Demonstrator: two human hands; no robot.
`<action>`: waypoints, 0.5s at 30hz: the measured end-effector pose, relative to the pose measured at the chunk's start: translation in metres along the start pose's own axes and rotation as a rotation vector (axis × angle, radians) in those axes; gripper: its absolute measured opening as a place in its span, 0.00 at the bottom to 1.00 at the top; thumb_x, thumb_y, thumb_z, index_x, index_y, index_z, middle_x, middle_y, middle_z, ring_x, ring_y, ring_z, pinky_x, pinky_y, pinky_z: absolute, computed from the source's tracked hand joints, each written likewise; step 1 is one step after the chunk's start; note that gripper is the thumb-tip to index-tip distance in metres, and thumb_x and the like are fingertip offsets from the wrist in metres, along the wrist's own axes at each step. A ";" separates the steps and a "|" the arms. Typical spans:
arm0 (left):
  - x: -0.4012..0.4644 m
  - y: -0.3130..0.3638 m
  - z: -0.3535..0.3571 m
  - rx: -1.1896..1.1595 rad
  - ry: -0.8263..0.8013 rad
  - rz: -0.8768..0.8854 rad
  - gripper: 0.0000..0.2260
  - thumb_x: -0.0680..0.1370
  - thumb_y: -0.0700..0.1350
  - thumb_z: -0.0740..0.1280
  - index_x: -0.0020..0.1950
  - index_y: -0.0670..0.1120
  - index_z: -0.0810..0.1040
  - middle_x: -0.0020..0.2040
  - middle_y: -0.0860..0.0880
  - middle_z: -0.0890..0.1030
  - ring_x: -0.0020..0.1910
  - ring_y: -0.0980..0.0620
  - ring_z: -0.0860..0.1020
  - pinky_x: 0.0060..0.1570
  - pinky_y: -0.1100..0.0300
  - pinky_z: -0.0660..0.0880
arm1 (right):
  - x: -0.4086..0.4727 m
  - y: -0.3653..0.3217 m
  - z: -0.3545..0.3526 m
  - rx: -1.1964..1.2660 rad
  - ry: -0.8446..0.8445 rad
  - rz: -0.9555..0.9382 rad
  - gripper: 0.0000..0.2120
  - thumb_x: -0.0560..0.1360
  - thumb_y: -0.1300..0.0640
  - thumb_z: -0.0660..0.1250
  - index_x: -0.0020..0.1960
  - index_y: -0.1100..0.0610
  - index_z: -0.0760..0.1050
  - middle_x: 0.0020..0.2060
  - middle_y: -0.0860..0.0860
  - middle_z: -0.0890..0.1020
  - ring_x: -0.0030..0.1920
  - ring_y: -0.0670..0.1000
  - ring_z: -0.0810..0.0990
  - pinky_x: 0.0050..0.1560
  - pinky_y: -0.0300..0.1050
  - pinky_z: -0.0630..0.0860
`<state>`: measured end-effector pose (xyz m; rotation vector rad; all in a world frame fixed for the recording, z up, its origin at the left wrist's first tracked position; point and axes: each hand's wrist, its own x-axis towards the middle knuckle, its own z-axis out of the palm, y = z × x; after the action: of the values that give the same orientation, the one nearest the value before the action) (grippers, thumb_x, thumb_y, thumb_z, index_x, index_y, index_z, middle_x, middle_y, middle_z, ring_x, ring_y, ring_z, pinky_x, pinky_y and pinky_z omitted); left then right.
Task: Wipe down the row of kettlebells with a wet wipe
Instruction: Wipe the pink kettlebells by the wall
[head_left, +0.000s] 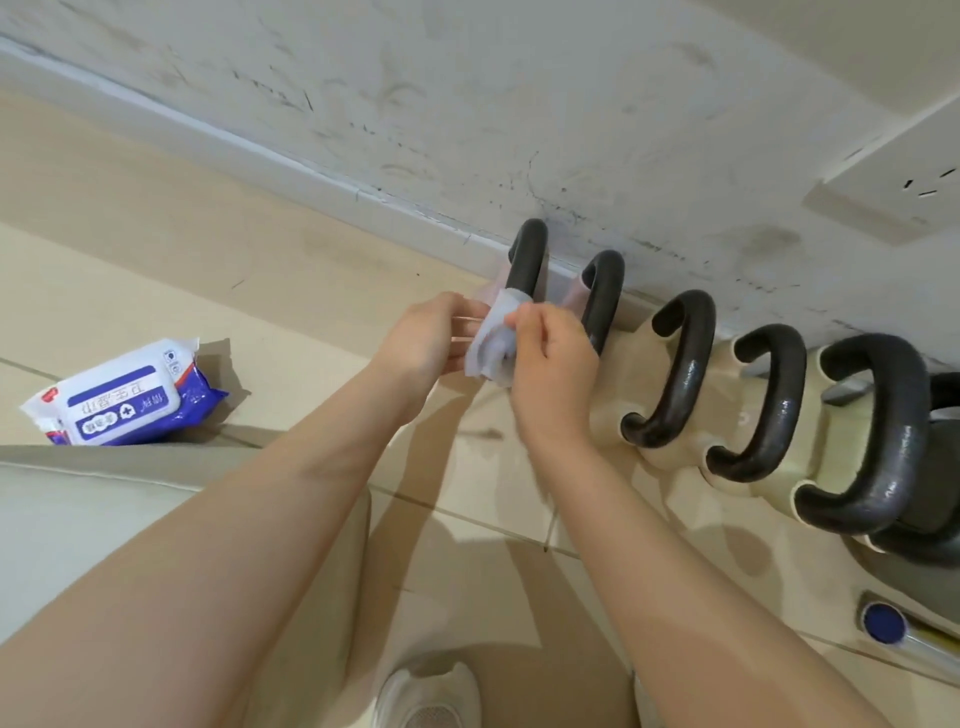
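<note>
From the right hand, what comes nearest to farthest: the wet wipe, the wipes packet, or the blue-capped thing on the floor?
1. Wet wipe: pinched in the right hand, at the end kettlebell.
2. Blue-capped object: floor, lower right.
3. Wipes packet: floor, far left.

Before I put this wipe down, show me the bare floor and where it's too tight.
Bare tile lies between the wet wipe pack and the leftmost kettlebell, under the left hand. More runs along the wall to that kettlebell's left. Crowded: the kettlebell row to the right stands nearly touching, right up against the wall.
</note>
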<state>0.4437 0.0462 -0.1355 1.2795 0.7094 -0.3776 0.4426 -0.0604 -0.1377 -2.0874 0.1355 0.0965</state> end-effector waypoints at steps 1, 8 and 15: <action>0.001 0.000 0.000 -0.010 0.016 -0.016 0.14 0.80 0.44 0.51 0.52 0.42 0.76 0.41 0.47 0.80 0.36 0.51 0.77 0.37 0.62 0.74 | 0.004 0.002 0.004 -0.003 0.029 0.023 0.07 0.78 0.59 0.59 0.43 0.58 0.73 0.39 0.49 0.76 0.37 0.46 0.73 0.38 0.34 0.66; 0.005 -0.006 0.000 0.005 0.074 0.007 0.19 0.81 0.53 0.48 0.57 0.43 0.72 0.44 0.50 0.78 0.41 0.53 0.77 0.38 0.63 0.74 | 0.011 0.017 0.043 -0.027 -0.021 0.401 0.18 0.75 0.50 0.63 0.56 0.63 0.70 0.52 0.59 0.80 0.52 0.58 0.78 0.57 0.51 0.74; 0.017 -0.011 -0.004 0.033 0.175 0.052 0.19 0.81 0.55 0.49 0.50 0.44 0.74 0.42 0.51 0.76 0.40 0.54 0.73 0.43 0.61 0.69 | 0.045 0.006 0.048 0.163 0.056 0.433 0.24 0.74 0.40 0.56 0.61 0.56 0.67 0.55 0.54 0.77 0.58 0.55 0.75 0.62 0.50 0.70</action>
<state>0.4481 0.0496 -0.1556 1.3711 0.8192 -0.2377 0.4857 -0.0247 -0.1722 -1.8698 0.6084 0.2791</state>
